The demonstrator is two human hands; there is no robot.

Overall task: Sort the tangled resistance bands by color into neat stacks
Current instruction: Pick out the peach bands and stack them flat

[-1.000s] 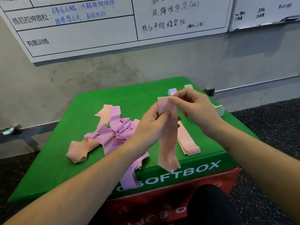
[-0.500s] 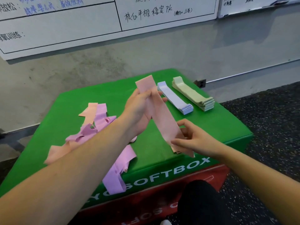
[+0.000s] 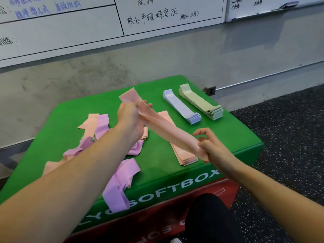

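Observation:
A pink resistance band [image 3: 164, 129] is stretched out in the air between both hands above the green soft box [image 3: 233, 135]. My left hand [image 3: 130, 121] grips its far end, and my right hand [image 3: 213, 146] pinches its near end. Directly below lies a flat stack of pink bands [image 3: 185, 156]. A tangled heap of purple and pink bands [image 3: 98, 135] lies on the left, partly hidden by my left forearm. A loose purple band [image 3: 121, 185] hangs over the front edge.
Two neat stacks lie at the back right of the box: pale blue bands [image 3: 181, 106] and light green bands [image 3: 201, 102]. A concrete wall with whiteboards [image 3: 166, 16] rises behind. Speckled black flooring [image 3: 289, 137] lies to the right. My dark-clothed knee [image 3: 208, 218] is below the box.
The hands lowered the pink band from upright to a slant over the pink stack. My right hand slid down to its near end; the view turned left and down.

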